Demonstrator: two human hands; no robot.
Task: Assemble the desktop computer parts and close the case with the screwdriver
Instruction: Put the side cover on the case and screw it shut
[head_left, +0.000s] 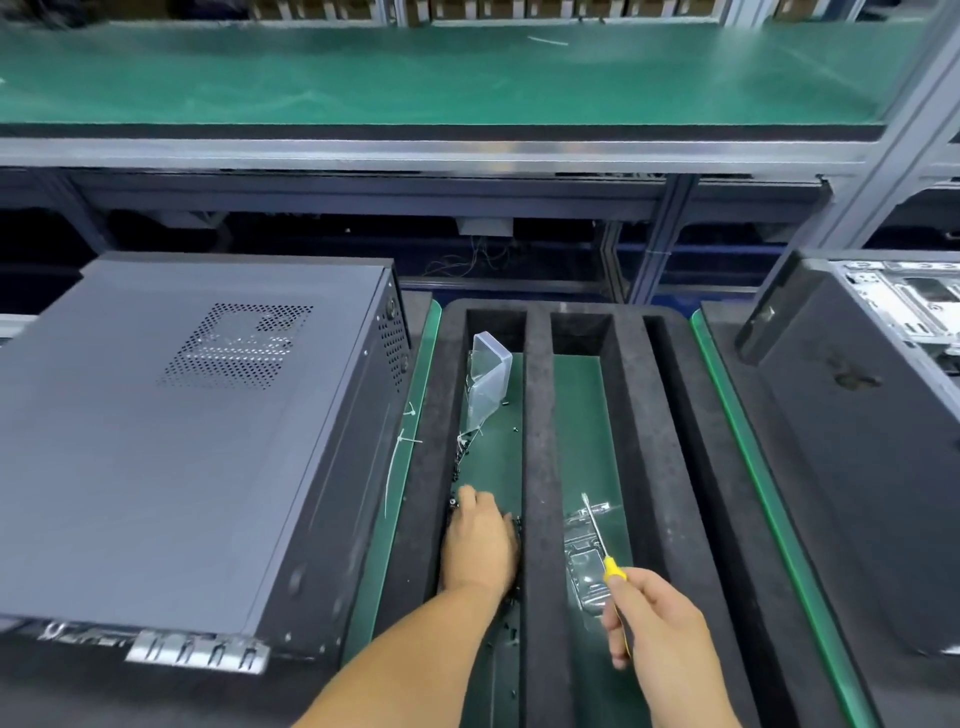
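Screwdriver, yellow-handled with thin metal shaft (601, 540), pinched in right hand (658, 629), over black foam tray's (540, 415) middle slot. Left hand (480, 540) palm-down among small black screws (457, 467) in left slot, fingers possibly pinching one; unclear. Closed grey metal computer case (182, 441) lies left.

One head-worn wide-angle view looks forward and down from above the bench. Both forearms enter from the bottom edge, close to the lens. A foam tray (540, 405) sits centre frame; a shelf (467, 78) spans the far top.
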